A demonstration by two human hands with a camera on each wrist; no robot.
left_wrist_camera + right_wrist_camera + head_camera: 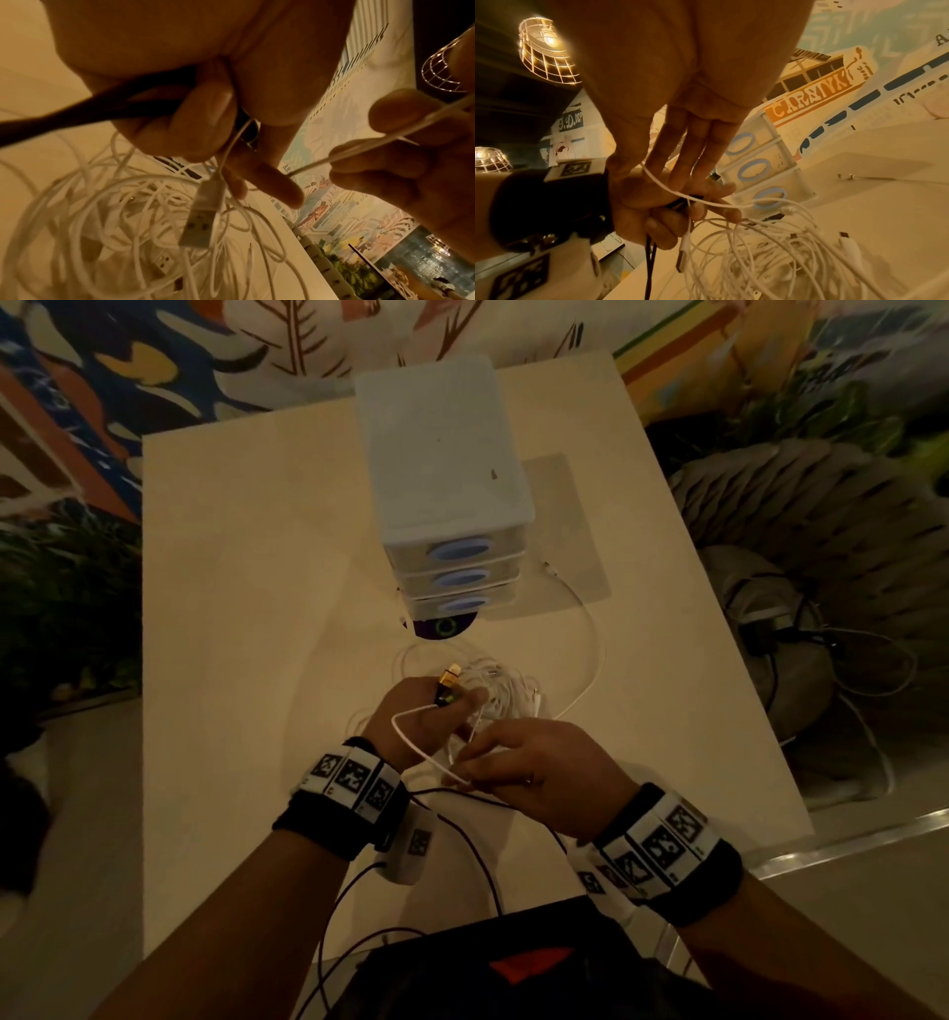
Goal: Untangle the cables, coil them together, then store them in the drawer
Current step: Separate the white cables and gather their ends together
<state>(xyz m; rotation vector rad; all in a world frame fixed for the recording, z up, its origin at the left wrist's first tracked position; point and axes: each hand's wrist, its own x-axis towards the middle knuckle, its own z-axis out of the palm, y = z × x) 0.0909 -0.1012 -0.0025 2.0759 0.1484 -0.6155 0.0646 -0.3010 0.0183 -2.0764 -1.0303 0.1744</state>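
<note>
A tangle of white cables (495,690) (107,223) (782,255) lies on the cream table (246,608), in front of a white three-drawer unit (447,505) (765,168) whose drawers are closed. My left hand (436,711) (195,125) (659,209) grips a black cable (77,113) (649,268) with a gold plug (448,685). A white USB plug (200,219) hangs below its fingers. My right hand (477,762) (411,154) (690,154) pinches a white strand (411,737) stretched between both hands, just above the tangle.
One white cable (595,660) loops right, ending on a clear mat (580,531) beside the unit. A dark disc (441,626) peeks from under the unit's front. Grey ribbed seats and floor cables (801,629) sit right of the table. A dark bag (513,973) is at the near edge.
</note>
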